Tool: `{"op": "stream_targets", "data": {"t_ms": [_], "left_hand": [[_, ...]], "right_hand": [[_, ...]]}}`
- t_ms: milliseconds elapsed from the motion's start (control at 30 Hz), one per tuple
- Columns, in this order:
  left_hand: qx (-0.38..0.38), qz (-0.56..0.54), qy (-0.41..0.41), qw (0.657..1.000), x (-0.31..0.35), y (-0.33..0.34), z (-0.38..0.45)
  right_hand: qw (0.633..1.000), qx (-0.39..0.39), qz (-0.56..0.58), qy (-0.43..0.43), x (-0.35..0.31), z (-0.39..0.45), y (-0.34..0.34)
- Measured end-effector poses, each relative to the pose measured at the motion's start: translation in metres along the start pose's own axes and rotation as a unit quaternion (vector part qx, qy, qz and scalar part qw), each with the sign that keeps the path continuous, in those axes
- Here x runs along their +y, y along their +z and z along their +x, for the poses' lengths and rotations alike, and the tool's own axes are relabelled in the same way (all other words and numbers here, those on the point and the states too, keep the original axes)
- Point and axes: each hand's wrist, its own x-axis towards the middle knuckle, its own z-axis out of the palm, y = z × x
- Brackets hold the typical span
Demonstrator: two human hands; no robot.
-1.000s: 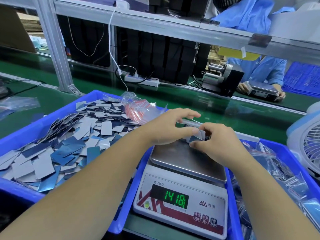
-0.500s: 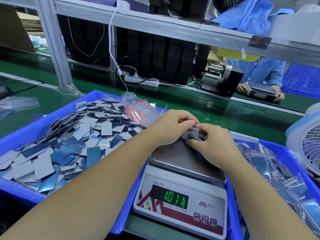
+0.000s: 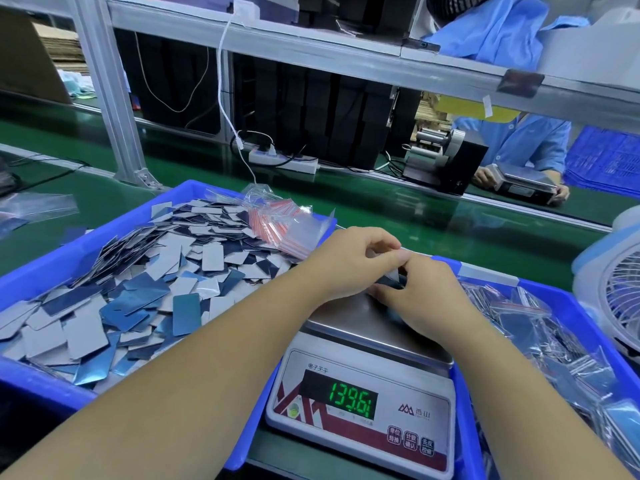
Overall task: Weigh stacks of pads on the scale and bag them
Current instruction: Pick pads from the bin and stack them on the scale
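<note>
Here, just below both hands, the scale (image 3: 362,393) reads 139.6. The left hand (image 3: 341,263) and right hand (image 3: 414,292), fingers curled, together pinch a dark pad stack (image 3: 391,280) over its platter; probably bagging is underway. Next, a zip bag (image 3: 294,230) beyond the left hand.

A long green belt (image 3: 398,216) is running across the room behind the work spot. A grey metal frame (image 3: 114,109) is standing on it and holding up a long shelf (image 3: 346,60). A white cable (image 3: 225,98) is hanging down to a white power strip (image 3: 284,161). Black blocks (image 3: 311,109) are sitting under the shelf. A person in a blue coat (image 3: 519,140) is working on the far side. A white fan (image 3: 613,292) is standing at the right.
</note>
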Motion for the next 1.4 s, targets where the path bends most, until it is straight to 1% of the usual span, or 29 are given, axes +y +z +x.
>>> {"op": "stream_targets", "data": {"t_ms": [167, 233, 333, 400, 533, 600, 667, 733, 800, 933, 1033, 1133, 1233, 1400], "left_hand": [[0.013, 0.072, -0.007, 0.997, 0.000, -0.009, 0.001], [0.011, 0.062, -0.030, 0.998, -0.001, -0.013, 0.002], [-0.019, 0.016, -0.060, 0.998, 0.000, -0.014, 0.002], [-0.037, -0.042, -0.065, 0.996, 0.002, -0.009, 0.000], [-0.059, -0.132, -0.078, 0.986, 0.010, 0.000, -0.001], [-0.092, -0.166, -0.084, 0.978, 0.014, 0.002, -0.003], [-0.122, -0.206, -0.089, 0.967, 0.018, 0.002, -0.006], [-0.131, -0.227, -0.098, 0.960, 0.020, 0.002, -0.007], [-0.124, -0.235, -0.105, 0.958, 0.021, 0.003, -0.007], [-0.113, -0.263, -0.114, 0.951, 0.022, 0.002, -0.006], [-0.118, -0.293, -0.114, 0.942, 0.023, 0.000, -0.008], [-0.135, -0.322, -0.096, 0.932, 0.025, -0.001, -0.011], [-0.149, -0.309, -0.083, 0.936, 0.026, -0.001, -0.013], [-0.145, -0.321, -0.066, 0.933, 0.027, -0.005, -0.014]], "right_hand": [[1.000, 0.003, -0.010, -0.010, -0.001, 0.000, 0.000], [1.000, 0.004, -0.015, -0.005, -0.001, 0.000, 0.001], [1.000, 0.010, -0.025, -0.005, -0.002, -0.001, 0.003], [0.999, 0.008, -0.049, -0.012, -0.005, -0.002, 0.005], [0.997, 0.006, -0.075, -0.004, -0.009, -0.003, 0.005], [0.995, 0.003, -0.095, 0.000, -0.009, -0.003, 0.006], [0.992, -0.020, -0.123, 0.008, -0.012, -0.002, 0.007], [0.989, -0.056, -0.134, 0.018, -0.013, -0.001, 0.006], [0.989, -0.071, -0.125, 0.026, -0.013, -0.001, 0.002], [0.991, -0.056, -0.115, 0.024, -0.006, -0.003, -0.011], [0.993, -0.052, -0.104, 0.015, -0.005, -0.003, -0.013], [0.997, -0.036, -0.068, 0.013, -0.009, -0.005, -0.006], [0.999, -0.011, -0.042, 0.008, -0.011, -0.004, 0.000], [1.000, -0.010, -0.024, -0.006, -0.008, -0.002, -0.003]]}}
